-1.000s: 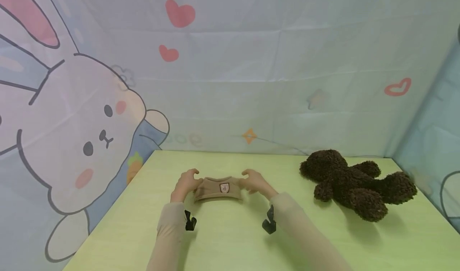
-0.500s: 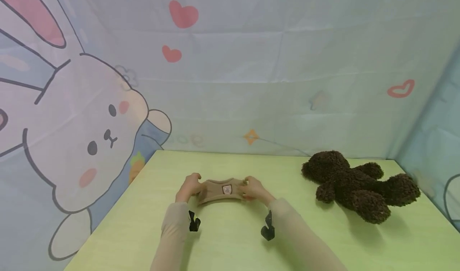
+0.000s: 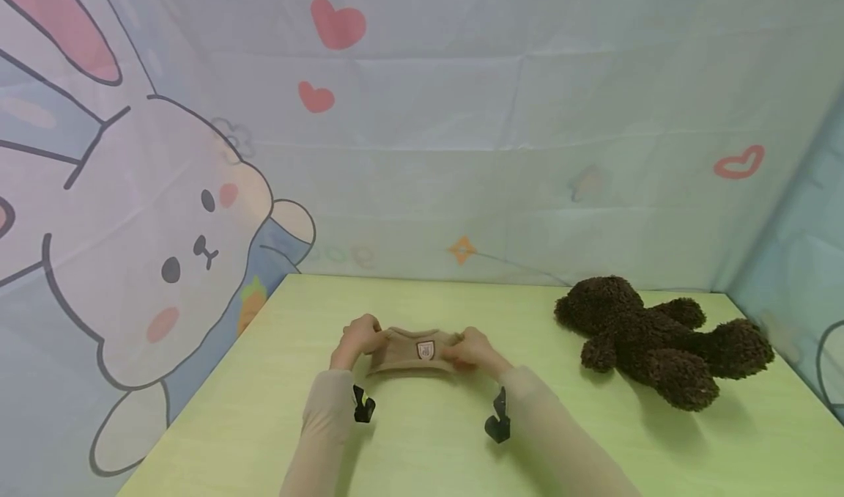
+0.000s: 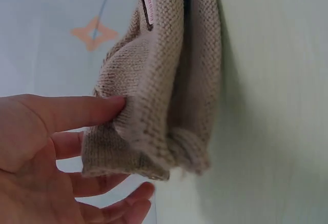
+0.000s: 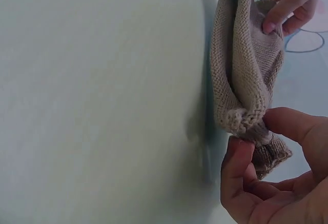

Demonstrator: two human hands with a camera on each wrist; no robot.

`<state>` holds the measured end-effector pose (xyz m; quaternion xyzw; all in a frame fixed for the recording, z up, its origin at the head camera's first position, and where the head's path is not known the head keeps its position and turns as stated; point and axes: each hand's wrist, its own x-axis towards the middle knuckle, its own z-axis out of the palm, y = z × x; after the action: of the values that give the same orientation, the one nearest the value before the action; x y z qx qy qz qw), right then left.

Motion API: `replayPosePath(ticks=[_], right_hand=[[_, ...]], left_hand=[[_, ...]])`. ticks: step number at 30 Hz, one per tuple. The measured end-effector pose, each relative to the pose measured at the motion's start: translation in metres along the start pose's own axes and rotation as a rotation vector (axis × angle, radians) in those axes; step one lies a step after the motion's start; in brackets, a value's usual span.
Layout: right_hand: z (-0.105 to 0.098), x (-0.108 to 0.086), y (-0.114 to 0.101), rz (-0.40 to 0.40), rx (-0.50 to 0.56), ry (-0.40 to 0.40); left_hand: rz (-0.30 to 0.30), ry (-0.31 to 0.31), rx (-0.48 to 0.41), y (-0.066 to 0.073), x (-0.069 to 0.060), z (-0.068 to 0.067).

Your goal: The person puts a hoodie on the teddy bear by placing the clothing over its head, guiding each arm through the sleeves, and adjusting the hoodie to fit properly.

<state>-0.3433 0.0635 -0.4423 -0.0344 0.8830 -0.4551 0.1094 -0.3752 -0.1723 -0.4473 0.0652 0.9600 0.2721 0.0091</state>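
A small beige knitted sweater (image 3: 398,352) with a shield-shaped badge (image 3: 425,350) is at the middle of the table, its wide hem toward me. My left hand (image 3: 360,338) pinches its left side; in the left wrist view the thumb (image 4: 97,112) presses the front of the knit, with fingers behind. At the other side my right hand (image 3: 473,350) pinches the knit near the hem between thumb and fingers, as the right wrist view shows. Part of a short sleeve (image 5: 271,157) hangs beside those fingers. The hem's opening (image 4: 187,70) shows a narrow gap between its two layers.
A dark brown plush bear (image 3: 633,336) lies on the right part of the pale green table (image 3: 422,438). Behind the table hangs a printed cloth (image 3: 527,116) with hearts and a large rabbit. Black pieces (image 3: 499,416) are fixed at both wrists.
The fingers of my right hand have drawn in onto the sweater's side. Both hands and the sweater have shifted slightly right. The plush bear stays where it was.
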Motion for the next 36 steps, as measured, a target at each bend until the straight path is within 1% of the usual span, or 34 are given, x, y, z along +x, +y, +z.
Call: replayPosePath(ticks=[2,3,4,6,7,9,10,12,13,15,17,19,22,26,30,33,35,36], right_hand=[[-0.009,0.001,0.001,0.004,-0.006,-0.001],[-0.014,0.001,0.001,0.010,0.010,-0.005],[-0.020,0.001,0.000,0.014,0.027,-0.011],[-0.034,-0.001,-0.002,0.017,0.063,-0.024],[-0.041,-0.002,-0.004,0.027,0.091,-0.031],[-0.058,-0.004,-0.007,0.032,0.118,-0.041],[-0.066,-0.005,-0.008,0.025,0.111,-0.042],[-0.084,-0.007,-0.012,0.016,0.093,-0.044],[-0.093,-0.008,-0.013,0.011,0.089,-0.044],[-0.110,-0.010,-0.018,0.003,0.066,-0.038],[-0.128,-0.014,-0.022,-0.014,0.043,-0.033],[-0.147,-0.018,-0.026,-0.035,0.025,-0.028],[-0.177,-0.029,-0.030,-0.073,0.001,-0.029],[-0.216,-0.044,-0.027,-0.098,-0.050,-0.016],[-0.249,-0.054,-0.014,-0.086,-0.112,0.023],[-0.267,-0.059,0.000,-0.078,-0.125,0.057],[-0.276,-0.062,0.009,-0.083,-0.118,0.085],[-0.279,-0.064,0.014,-0.087,-0.116,0.101]], left_hand=[[0.039,-0.008,-0.025,-0.011,0.017,0.010],[0.042,-0.015,-0.047,-0.012,0.024,0.013],[0.032,-0.027,-0.079,-0.009,0.026,0.014],[0.017,-0.045,-0.129,0.020,0.009,0.000],[0.002,-0.043,-0.154,0.036,-0.002,-0.008],[0.018,-0.019,-0.190,0.061,-0.018,-0.017],[0.024,-0.008,-0.217,0.071,-0.023,-0.020],[0.089,0.019,-0.273,0.079,-0.026,-0.020],[0.106,0.028,-0.315,0.085,-0.027,-0.020],[0.137,0.027,-0.414,0.098,-0.029,-0.023],[0.188,0.016,-0.510,0.105,-0.024,-0.019],[0.214,-0.001,-0.600,0.119,-0.023,-0.017],[0.274,-0.045,-0.731,0.133,-0.014,-0.005],[0.334,-0.109,-0.898,0.163,-0.011,0.006],[0.388,-0.153,-1.010,0.193,-0.009,0.021],[0.410,-0.199,-1.087,0.214,-0.009,0.033],[0.421,-0.250,-1.122,0.227,-0.011,0.042],[0.415,-0.286,-1.132,0.232,-0.012,0.046]])
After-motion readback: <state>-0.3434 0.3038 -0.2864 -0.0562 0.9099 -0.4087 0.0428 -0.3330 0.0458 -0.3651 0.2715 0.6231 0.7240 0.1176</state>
